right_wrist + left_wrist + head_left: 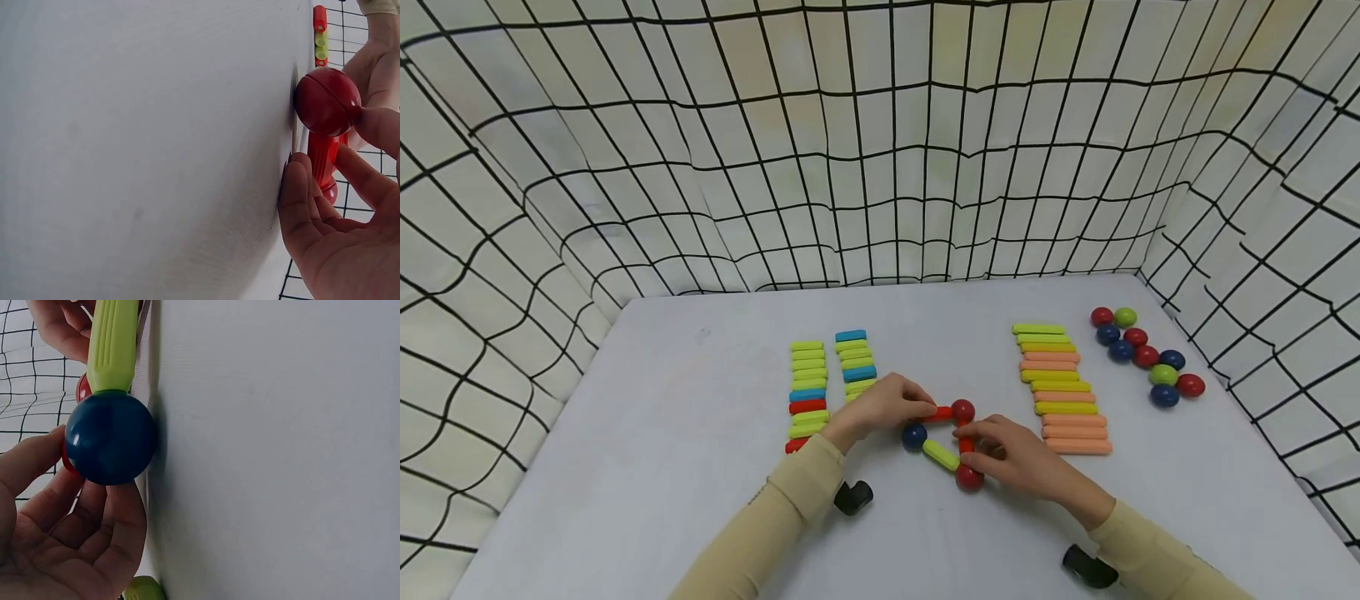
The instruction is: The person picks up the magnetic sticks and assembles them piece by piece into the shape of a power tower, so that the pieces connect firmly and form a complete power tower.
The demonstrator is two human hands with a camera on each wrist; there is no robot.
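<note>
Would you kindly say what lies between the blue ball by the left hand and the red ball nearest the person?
A yellow-green stick lies between the blue ball and red ball in the head view.

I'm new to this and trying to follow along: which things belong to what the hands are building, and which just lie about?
In the job:
two red rods
two red balls
blue ball
lime rod

Lying about, perhaps as spares:
two rod columns on the left
rod column on the right
loose balls at far right
</note>
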